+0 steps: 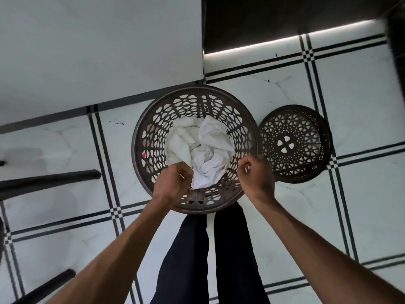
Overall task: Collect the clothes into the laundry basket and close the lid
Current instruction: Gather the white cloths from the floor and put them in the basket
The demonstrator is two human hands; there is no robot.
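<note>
A round brown perforated laundry basket [140, 148] stands on the tiled floor below me. Crumpled white clothes [206, 145] fill its bottom. My left hand [173, 183] is over the basket's near rim, fingers closed on the lower edge of a white cloth. My right hand [256, 174] hovers over the near right rim with its fingers curled and nothing visible in it. The matching brown lid [293, 143] lies on the floor just right of the basket, touching or nearly touching its rim.
A white table top [87, 51] borders the basket at the back left. Dark furniture with a light strip [285, 18] stands at the back right. Black chair legs [48, 178] lie at the left. My legs in dark trousers [219, 260] stand right behind the basket.
</note>
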